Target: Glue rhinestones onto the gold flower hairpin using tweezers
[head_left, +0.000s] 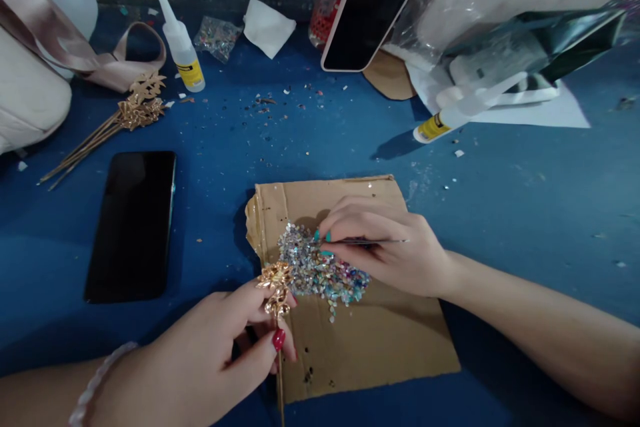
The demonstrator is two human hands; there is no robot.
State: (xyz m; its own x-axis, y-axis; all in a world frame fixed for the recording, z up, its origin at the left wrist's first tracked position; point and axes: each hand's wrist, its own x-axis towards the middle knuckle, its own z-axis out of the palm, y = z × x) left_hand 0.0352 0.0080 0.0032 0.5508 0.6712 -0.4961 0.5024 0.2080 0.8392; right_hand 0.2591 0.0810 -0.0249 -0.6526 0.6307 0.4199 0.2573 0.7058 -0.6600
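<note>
My left hand (235, 340) pinches the thin stem of a shiny gold flower (277, 278), whose head stands upright beside the pile of rhinestones. Heaped on a piece of cardboard (370, 340), the small rhinestones (310, 267) are silver, blue and multicoloured. Over their right side, my right hand (390, 243) has its fingers closed on a slim metal tool that looks like tweezers (367, 241). Its working tip is hidden by the fingertips, so I cannot tell whether it grips a stone.
On the blue table lie a black phone (133, 227) and more gold flowers (140, 107) at left. A glue bottle (184, 47) stands behind them; another glue bottle (450, 117) leans at right. A second phone (375, 7) is propped at the back, near plastic wrapping (500, 7).
</note>
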